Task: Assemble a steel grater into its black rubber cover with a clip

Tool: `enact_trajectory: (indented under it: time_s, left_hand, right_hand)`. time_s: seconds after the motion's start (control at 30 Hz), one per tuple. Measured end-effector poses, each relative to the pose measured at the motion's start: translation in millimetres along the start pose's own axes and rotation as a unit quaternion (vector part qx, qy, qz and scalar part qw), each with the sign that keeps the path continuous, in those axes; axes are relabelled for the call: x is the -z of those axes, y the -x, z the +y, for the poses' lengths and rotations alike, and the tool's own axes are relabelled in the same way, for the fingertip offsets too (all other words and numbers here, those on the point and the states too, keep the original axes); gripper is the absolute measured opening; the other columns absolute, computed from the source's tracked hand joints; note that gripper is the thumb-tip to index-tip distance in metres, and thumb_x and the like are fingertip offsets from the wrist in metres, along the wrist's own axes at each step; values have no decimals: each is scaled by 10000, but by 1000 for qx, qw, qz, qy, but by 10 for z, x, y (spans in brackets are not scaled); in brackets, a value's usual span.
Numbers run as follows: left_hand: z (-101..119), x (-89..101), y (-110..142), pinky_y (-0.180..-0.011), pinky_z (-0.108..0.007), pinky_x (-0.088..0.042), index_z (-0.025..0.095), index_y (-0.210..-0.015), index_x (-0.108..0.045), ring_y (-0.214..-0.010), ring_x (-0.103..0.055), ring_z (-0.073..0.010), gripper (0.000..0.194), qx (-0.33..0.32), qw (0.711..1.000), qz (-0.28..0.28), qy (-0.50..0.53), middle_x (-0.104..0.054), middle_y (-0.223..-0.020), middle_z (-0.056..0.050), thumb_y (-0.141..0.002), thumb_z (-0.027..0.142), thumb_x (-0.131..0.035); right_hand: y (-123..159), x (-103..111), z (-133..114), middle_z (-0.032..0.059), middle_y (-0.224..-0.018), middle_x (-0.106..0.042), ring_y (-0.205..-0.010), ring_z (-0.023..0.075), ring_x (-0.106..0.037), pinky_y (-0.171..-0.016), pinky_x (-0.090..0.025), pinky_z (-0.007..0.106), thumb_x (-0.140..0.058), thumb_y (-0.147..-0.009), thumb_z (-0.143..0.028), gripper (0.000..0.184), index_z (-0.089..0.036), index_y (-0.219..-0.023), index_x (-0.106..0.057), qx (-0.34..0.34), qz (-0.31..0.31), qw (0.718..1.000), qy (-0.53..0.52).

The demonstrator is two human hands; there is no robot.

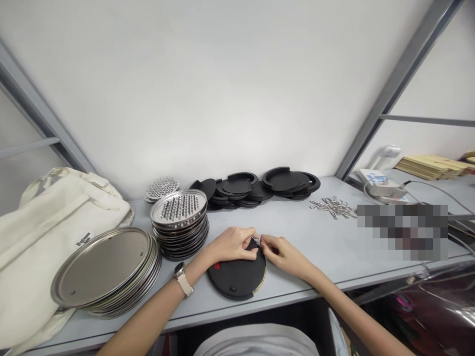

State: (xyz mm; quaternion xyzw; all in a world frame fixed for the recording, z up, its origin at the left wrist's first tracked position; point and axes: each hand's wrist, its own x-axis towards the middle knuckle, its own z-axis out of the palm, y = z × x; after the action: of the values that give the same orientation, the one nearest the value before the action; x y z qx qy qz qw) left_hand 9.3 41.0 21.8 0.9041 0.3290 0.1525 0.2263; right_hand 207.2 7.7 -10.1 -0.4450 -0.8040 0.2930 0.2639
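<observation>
A black round disc (235, 281) lies on the grey shelf near its front edge, with a red spot at its left and a thin yellowish line along its right rim. My left hand (233, 245) rests over the disc's upper part, fingers curled and gripping at the far rim. Opposite it, my right hand (282, 254) pinches thumb and finger together at that same rim. Between the fingertips shows a small shiny metal piece (256, 242), mostly hidden. To the right lies a loose pile of bent metal wire clips (333, 207).
Left of the disc stand a stack of round metal graters (180, 210) and a stack of larger metal lids (104, 267). Black round rings and discs (237, 187) are heaped by the wall. A white cloth bag (40, 252) lies far left; a white device (382, 183) with cables stands right.
</observation>
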Motion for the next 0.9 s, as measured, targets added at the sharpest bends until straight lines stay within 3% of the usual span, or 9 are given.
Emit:
enact_trajectory:
  time_s: [0.9]
  left_hand:
    - [-41, -15, -18, -517, -197, -250, 197, -928, -540, -506, -408, -78, 221, -4, 999, -5, 38, -466, -564, 95, -745, 277, -636]
  right_hand:
    - [9, 14, 20, -36, -647, -465, -575, 108, -402, -574, -306, 233, -335, -948, -239, 245, -183, -773, -497, 20, -14, 999, 23]
